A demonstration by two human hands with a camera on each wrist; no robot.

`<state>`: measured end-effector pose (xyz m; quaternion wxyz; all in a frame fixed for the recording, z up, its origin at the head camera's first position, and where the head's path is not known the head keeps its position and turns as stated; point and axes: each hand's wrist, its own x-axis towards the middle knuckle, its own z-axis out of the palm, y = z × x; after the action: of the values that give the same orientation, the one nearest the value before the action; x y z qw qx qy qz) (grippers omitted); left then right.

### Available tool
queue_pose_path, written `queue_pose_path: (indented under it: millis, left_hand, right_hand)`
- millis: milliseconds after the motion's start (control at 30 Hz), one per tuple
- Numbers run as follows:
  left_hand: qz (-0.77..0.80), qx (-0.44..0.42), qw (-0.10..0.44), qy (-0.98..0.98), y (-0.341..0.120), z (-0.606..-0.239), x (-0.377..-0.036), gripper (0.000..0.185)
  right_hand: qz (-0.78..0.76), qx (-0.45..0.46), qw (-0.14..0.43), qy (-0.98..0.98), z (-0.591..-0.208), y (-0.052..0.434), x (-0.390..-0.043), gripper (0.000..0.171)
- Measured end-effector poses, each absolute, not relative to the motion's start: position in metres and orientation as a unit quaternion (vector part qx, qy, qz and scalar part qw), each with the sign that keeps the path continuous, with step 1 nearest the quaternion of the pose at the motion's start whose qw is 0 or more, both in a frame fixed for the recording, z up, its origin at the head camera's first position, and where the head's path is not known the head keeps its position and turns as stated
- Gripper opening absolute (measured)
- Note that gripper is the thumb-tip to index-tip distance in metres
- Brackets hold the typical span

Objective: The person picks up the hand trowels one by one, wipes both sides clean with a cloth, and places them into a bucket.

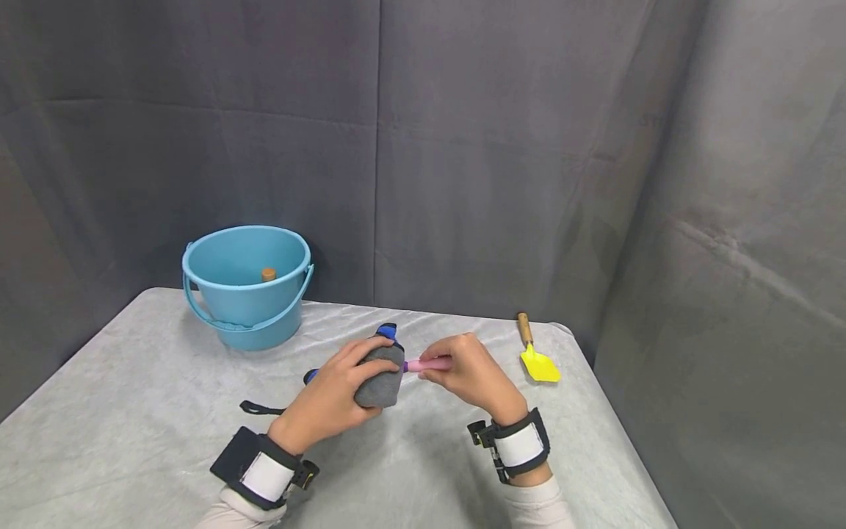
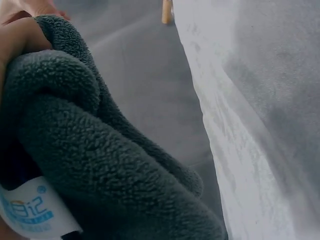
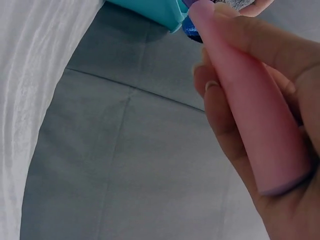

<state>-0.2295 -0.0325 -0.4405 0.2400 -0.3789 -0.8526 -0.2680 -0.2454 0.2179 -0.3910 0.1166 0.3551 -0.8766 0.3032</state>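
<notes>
Gripping pink handle (image 1: 428,364) in right hand (image 1: 472,375), grey cloth (image 1: 381,376) in left hand (image 1: 330,400)

left hand (image 1: 330,400): fingers curled, gripping | right hand (image 1: 472,375): fingers curled, pinching | wrists strapped, close together

this looks like a staged recording booth or small studio rather than a lived-in room: wrinkled dark grey fabric backdrops (image 1: 502,147) hang on every visible side, closing off the corner behind a table covered in a pale grey cloth (image 1: 132,411). the few props set out on it, a light blue plastic bucket with a handle (image 1: 246,285) and a small yellow toy trowel with a wooden handle (image 1: 537,351), sit well apart. the person's wrists carry black-and-white strapped camera bands (image 1: 518,444).
</notes>
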Motion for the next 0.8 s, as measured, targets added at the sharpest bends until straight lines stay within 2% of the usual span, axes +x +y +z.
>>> queue_pose_path:
  millis: [233, 500, 800]
  left_hand:
    - [-0.274, -0.373, 0.208, -0.862, -0.032, -0.441, -0.229, 0.053]
    - [-0.291, -0.371, 0.165, -0.866, -0.037, -0.439, -0.232, 0.048]
    - [-0.303, -0.356, 0.183, -0.865, -0.054, -0.441, -0.237, 0.049]
  right_hand:
    - [0.301, 0.359, 0.103, -0.878, -0.397, 0.214, -0.249, 0.013]
    - [0.283, 0.354, 0.113, -0.884, -0.396, 0.215, -0.249, 0.011]
    - [0.288, 0.333, 0.113, -0.891, -0.395, 0.223, -0.251, 0.015]
